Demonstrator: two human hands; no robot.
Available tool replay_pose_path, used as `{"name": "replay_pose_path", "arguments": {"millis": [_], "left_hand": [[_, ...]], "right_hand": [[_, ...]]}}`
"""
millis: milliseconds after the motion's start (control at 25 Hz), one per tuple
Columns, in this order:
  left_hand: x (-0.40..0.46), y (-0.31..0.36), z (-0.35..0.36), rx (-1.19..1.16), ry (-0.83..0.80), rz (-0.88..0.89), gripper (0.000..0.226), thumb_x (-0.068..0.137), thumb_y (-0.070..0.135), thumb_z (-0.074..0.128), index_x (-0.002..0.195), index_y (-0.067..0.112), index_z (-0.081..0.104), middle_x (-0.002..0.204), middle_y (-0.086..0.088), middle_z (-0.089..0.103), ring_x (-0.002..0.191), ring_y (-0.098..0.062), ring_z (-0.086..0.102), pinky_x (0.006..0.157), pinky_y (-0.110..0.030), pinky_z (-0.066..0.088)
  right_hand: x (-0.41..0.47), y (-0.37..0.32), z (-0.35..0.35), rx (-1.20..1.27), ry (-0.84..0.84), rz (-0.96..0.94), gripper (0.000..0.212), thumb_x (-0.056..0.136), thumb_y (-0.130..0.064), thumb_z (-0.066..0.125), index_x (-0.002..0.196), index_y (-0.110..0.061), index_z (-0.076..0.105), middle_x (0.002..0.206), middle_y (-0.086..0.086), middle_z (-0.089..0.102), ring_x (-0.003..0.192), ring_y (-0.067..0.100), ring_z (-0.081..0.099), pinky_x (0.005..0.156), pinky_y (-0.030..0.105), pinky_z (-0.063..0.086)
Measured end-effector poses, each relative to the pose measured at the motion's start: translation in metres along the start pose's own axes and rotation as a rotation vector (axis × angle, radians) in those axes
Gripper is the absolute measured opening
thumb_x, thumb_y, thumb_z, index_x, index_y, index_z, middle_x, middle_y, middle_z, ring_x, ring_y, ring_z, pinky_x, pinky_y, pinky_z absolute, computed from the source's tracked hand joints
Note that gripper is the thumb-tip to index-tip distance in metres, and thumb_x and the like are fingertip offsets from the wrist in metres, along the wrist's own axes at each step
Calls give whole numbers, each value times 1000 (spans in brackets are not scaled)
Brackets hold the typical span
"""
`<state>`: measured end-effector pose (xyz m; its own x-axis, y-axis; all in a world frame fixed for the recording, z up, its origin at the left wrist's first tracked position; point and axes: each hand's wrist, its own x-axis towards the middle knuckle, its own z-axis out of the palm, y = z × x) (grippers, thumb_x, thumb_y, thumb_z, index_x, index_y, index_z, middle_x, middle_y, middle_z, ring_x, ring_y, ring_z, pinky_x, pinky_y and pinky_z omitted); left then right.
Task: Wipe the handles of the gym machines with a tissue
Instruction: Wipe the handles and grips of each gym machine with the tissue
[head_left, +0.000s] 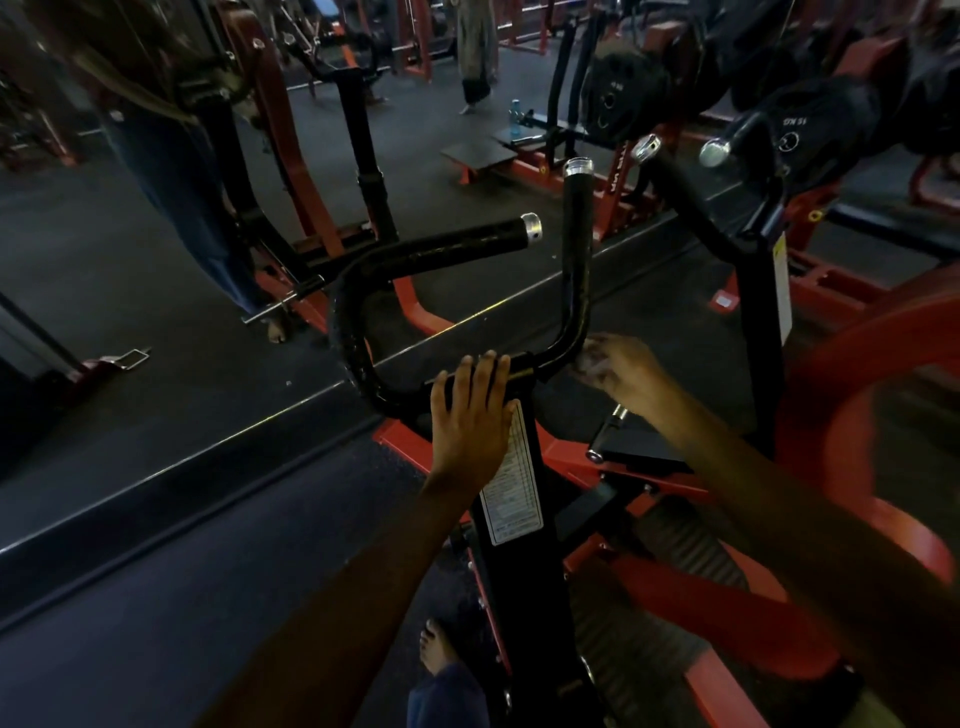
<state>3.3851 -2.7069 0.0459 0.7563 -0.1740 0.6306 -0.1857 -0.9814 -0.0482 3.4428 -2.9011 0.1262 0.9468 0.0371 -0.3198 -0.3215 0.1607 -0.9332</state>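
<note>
My left hand (470, 410) flat, steadying rigid handle (574, 291); right hand (621, 371) pinches flimsy tissue (592, 366) at bend. Wrap, light pressure.

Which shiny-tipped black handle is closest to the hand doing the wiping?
The upright handle with its silver cap pointing straight up. The right hand touches its lower bend, while the other handle slants away to the left.

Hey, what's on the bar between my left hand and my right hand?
In the head view, only a short bare stretch of the black handlebar lies between the left hand and the right hand, just above the upright post.
</note>
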Motion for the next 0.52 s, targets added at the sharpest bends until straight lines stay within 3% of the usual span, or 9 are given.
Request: {"name": "replay_pose_path", "arguments": {"millis": [120, 240, 360, 440, 520], "left_hand": [[2, 1, 0, 13, 0, -2, 53, 98, 39, 26, 145, 13, 30, 143, -7, 50, 131, -27, 40, 109, -48, 22], [-1, 1, 1, 19, 5, -10, 54, 97, 39, 25, 145, 13, 29, 142, -6, 51, 130, -27, 40, 109, -48, 22], [-5, 1, 2, 25, 0, -7, 54, 98, 39, 24, 145, 13, 29, 142, -7, 51, 130, -27, 39, 108, -48, 23], [-5, 1, 3, 35, 10, -1, 54, 98, 39, 25, 145, 13, 29, 142, -7, 50, 131, -27, 39, 109, -47, 23], [0, 1, 3, 47, 15, -2, 54, 99, 38, 25, 145, 13, 30, 142, -7, 50, 130, -27, 39, 109, -47, 22]], "right_hand": [[25, -43, -5, -37, 70, -2, 30, 88, 10, 33, 70, -6, 50, 64, 7, 52, 43, 9, 48, 39, 17, 40], [48, -93, 8, -4, 107, -160, 26, 87, 6, 38, 78, -9, 58, 60, 1, 58, 53, 10, 51, 50, 19, 40], [36, -48, 2, -115, 67, -121, 28, 87, 4, 38, 79, -12, 60, 67, 2, 56, 57, 9, 48, 51, 19, 41], [26, -27, -2, -193, -31, -60, 32, 87, 6, 36, 75, -12, 60, 56, -2, 59, 51, 7, 45, 49, 18, 37], [36, -51, 2, -214, 74, -121, 29, 89, 1, 40, 70, -13, 57, 50, -4, 56, 50, 8, 45, 51, 22, 34]]}}
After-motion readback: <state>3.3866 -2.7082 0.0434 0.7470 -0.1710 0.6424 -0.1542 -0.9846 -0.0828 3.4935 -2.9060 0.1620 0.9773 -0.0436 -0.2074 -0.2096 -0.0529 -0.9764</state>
